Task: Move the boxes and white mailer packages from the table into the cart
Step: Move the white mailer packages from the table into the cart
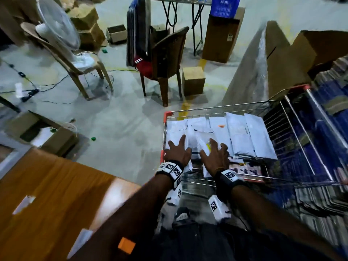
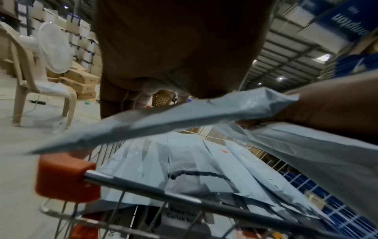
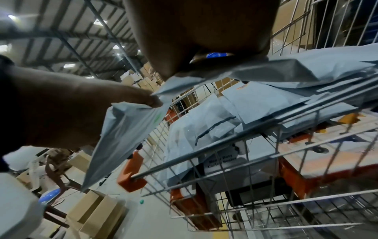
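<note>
Hands (image 1: pixel 178 151) (image 1: pixel 214 157) each grip mailers (image 1: pixel 197 146) over the cart (image 1: pixel 167 114) (warehouse concrete floor (image 1: pixel 120 117) beneath).

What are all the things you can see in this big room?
Cart: one, silver wire with orange corners, right of the table.
Mailers: many, white, lying in rows in the cart; one more in each hand.
Printed box: one, under the mailers at the cart's near end.
Table: one, brown wood, lower left.
Chairs: two, one dark brown, one beige.
Fan: one, white, on the beige chair.
Cardboard boxes: several, brown, on the floor.
Crate: one, blue, top.
Left hand: pinches a mailer.
Right hand: grips a mailer.
</note>
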Motion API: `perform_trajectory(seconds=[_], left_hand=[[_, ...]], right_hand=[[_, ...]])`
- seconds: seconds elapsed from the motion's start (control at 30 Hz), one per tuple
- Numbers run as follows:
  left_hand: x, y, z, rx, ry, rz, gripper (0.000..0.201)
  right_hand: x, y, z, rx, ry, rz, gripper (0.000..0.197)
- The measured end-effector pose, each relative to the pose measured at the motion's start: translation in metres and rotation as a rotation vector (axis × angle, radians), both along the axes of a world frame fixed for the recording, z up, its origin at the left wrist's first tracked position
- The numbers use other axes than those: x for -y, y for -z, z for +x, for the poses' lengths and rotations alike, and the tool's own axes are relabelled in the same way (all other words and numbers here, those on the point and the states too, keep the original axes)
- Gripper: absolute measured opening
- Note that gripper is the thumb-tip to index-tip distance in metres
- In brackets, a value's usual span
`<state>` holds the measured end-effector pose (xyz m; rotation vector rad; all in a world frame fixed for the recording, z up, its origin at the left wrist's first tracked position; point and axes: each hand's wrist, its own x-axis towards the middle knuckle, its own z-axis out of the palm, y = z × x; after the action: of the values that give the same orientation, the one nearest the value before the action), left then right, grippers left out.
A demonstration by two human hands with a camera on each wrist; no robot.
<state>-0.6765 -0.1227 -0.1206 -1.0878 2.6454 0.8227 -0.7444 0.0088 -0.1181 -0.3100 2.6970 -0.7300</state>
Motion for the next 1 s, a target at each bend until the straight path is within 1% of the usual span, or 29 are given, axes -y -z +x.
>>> perform_trajectory(seconds=[0.07,0.17,0.27,0.33,0.4,0.47,0.53,0.63,0.7,0.8,0.9,1.0], left_hand=[[0.014,0.011,-0.024,0.022,-0.016,0.027,0.064],[0.024,0.022,-0.042,0.052,-0.066,0.061,0.063],[0.034,0.036,-0.059,0.072,-0.114,0.040,0.060],[0.043,0.045,-0.070,0.080,-0.127,0.025,0.059],[0.049,0.052,-0.081,0.093,-0.130,0.048,0.059],[0.057,0.058,-0.090,0.102,-0.123,0.062,0.058],[0.065,0.065,-0.095,0.135,-0.093,0.091,0.058],[0.076,0.079,-0.093,0.210,-0.035,0.161,0.061],[0.082,0.084,-0.091,0.233,-0.015,0.184,0.064],[0.087,0.087,-0.092,0.222,0.005,0.156,0.067],[0.091,0.086,-0.092,0.225,0.021,0.161,0.072],[0.092,0.081,-0.092,0.225,0.028,0.158,0.074]], right_hand=[[0.019,0.011,-0.024,0.021,0.015,0.030,0.068],[0.035,0.025,-0.044,0.049,0.023,0.058,0.067],[0.054,0.037,-0.059,0.028,0.011,0.078,0.065],[0.069,0.043,-0.069,0.021,0.019,0.089,0.064],[0.080,0.048,-0.077,0.020,0.034,0.093,0.065],[0.091,0.057,-0.083,0.058,0.015,0.105,0.068],[0.099,0.067,-0.090,0.147,-0.059,0.145,0.069],[0.103,0.083,-0.095,0.264,-0.238,0.199,0.061],[0.100,0.087,-0.098,0.245,-0.365,0.270,0.062],[0.097,0.089,-0.107,0.176,-0.515,0.428,0.073],[0.099,0.085,-0.113,0.201,-0.542,0.449,0.077],[0.100,0.080,-0.111,0.210,-0.501,0.404,0.077]])
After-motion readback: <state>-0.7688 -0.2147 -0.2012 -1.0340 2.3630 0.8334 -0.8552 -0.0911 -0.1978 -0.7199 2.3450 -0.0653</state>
